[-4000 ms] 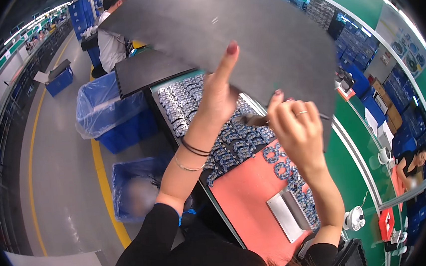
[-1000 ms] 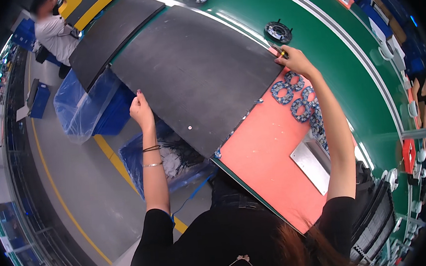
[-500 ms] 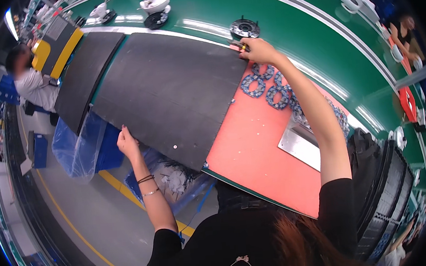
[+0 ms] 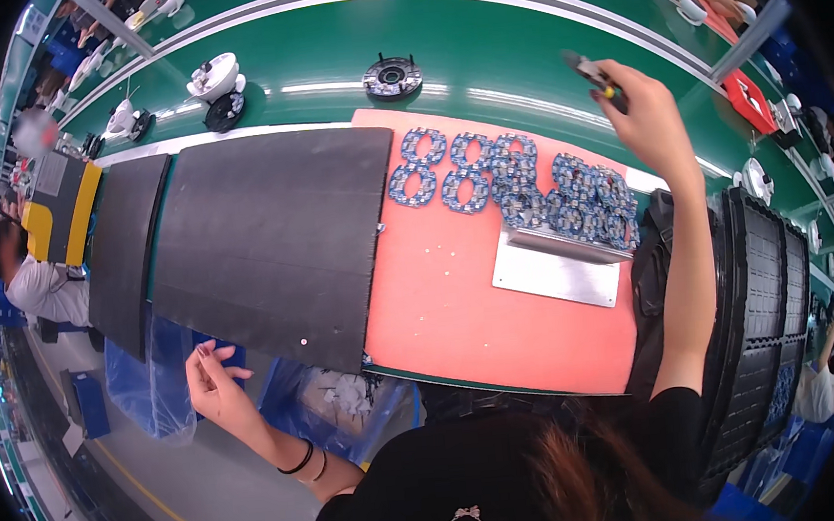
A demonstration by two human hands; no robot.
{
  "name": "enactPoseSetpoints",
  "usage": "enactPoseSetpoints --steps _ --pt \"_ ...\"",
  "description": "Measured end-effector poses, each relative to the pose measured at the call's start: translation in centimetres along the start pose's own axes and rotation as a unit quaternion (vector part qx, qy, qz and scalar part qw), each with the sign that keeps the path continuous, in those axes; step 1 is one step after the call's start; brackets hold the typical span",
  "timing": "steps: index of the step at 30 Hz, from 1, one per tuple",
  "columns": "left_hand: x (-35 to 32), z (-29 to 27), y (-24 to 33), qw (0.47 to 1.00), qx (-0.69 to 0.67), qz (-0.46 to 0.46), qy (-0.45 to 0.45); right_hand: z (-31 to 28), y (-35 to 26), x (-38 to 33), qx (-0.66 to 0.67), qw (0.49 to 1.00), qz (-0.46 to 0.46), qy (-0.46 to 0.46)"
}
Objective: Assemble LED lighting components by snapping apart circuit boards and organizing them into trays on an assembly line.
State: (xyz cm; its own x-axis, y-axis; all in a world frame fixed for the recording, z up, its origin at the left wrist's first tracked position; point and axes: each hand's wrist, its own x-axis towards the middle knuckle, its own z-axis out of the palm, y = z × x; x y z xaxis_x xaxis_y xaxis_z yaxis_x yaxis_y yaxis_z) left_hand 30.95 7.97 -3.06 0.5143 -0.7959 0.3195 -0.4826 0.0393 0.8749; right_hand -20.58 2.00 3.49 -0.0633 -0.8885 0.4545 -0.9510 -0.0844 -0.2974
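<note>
Dark sheet (image 4: 274, 242) is lying flat on the bench, its right edge overlapping the orange mat (image 4: 460, 306), its left edge just beside a second dark panel (image 4: 123, 254). Left hand (image 4: 213, 384) is hovering just off the sheet's near edge, fingers loosely spread, not touching it. Right hand (image 4: 645, 110) is raised above the green conveyor (image 4: 322, 43), closed around a small dark tool (image 4: 590, 70) with a yellow mark. Blue ring-shaped parts (image 4: 519, 189) are sitting in rows on the mat's far side, behind a metal plate (image 4: 557, 274).

Judgement: to seat the sheet squarely, the left hand is best pressing at the near edge while checking its far edge along the mat's. The tool should be kept clear of the blue parts.
</note>
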Motion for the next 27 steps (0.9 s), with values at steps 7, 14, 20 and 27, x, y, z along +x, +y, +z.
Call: enactPoseSetpoints --steps 7,14,20,27 --pt "-5.3 10.8 10.0 0.928 -0.106 0.045 -0.354 -4.6 -0.6 -4.0 0.145 0.982 0.052 0.111" --pt "-10.4 24.2 13.2 0.830 0.083 0.297 -0.465 -6.3 -1.4 -4.9 0.201 0.965 0.074 0.151" --pt "-13.0 30.6 12.8 0.789 0.283 0.321 -0.441 -4.0 2.0 -7.2 0.392 0.875 0.137 0.247" --pt "-14.7 32.3 12.6 0.827 0.267 0.307 -0.388 -2.6 6.4 -8.5 0.456 0.808 0.233 0.291"
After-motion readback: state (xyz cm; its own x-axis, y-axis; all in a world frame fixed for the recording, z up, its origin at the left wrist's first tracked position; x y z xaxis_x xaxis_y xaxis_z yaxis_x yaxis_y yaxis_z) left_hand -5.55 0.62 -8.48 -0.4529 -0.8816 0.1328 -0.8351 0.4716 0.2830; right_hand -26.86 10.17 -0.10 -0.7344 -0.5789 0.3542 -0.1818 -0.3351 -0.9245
